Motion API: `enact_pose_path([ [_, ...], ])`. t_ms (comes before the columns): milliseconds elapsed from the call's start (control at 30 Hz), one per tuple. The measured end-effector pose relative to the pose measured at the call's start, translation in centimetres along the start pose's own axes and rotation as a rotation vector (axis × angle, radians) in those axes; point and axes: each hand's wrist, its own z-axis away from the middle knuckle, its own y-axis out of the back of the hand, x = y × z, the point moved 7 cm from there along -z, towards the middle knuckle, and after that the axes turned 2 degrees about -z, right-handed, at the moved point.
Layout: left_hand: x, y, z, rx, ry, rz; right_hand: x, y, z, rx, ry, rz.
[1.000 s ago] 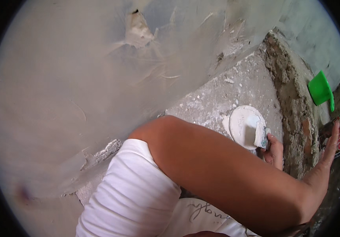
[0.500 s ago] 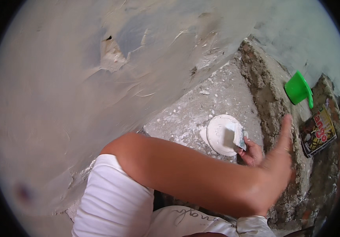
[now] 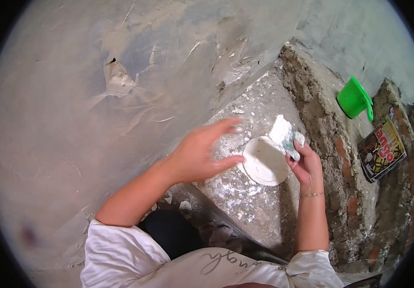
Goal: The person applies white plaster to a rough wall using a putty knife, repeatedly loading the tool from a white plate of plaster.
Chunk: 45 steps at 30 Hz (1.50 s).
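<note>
My left hand (image 3: pixel 202 149) is raised over the concrete step with its fingers apart and nothing in it, slightly blurred, just left of a white plaster-smeared disc (image 3: pixel 260 165). My right hand (image 3: pixel 305 163) grips a small flat scraper (image 3: pixel 281 128), caked in white paste, above the disc's upper right edge. The disc lies flat on the dusty step (image 3: pixel 231 201), among white flakes and spots.
Rough brick-and-mortar steps (image 3: pixel 346 201) rise along the right, carrying a green plastic scoop (image 3: pixel 351 96) and a dark container with a colourful label (image 3: pixel 381 151). A grey plastered wall (image 3: pixel 72 120) with flaking patches fills the left and top.
My left hand has swung from the far right across to left of the disc. My right hand has lifted the scraper upward from the disc. The view has shifted too.
</note>
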Motion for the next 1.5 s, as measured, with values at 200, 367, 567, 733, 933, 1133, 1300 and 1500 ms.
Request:
enact_pose_path([
  [200,-10.2,-2.4,8.7,0.465,0.148,-0.007,-1.8,-8.4,-5.1,0.02,0.104,0.083],
  [367,-12.4,-5.6,10.9,0.457,-0.025,-0.167,-3.9,-14.7,-9.7,-0.036,0.197,0.158],
  [567,-12.0,-6.5,10.5,0.444,-0.074,-0.301,-5.0,-19.3,-12.5,0.061,0.332,0.477],
  [733,-12.6,-6.6,10.5,0.511,-0.022,-0.28,-5.5,-23.4,-16.2,-0.009,0.341,0.623],
  [933,-12.6,-6.5,10.5,0.549,0.01,-0.311,-7.1,-28.1,-18.1,-0.156,0.454,0.797],
  [1133,-12.2,-6.8,9.8,0.545,-0.007,-0.342,-13.3,-29.6,-15.3,-0.202,0.446,0.552],
  [1300,-12.5,-6.3,10.4,0.552,0.016,-0.356,-13.3,-27.2,-11.3,-0.192,0.538,0.487],
  [1500,-12.2,-6.5,10.0,0.55,-0.001,-0.38,-11.0,-20.5,-13.0,-0.015,0.44,0.52],
])
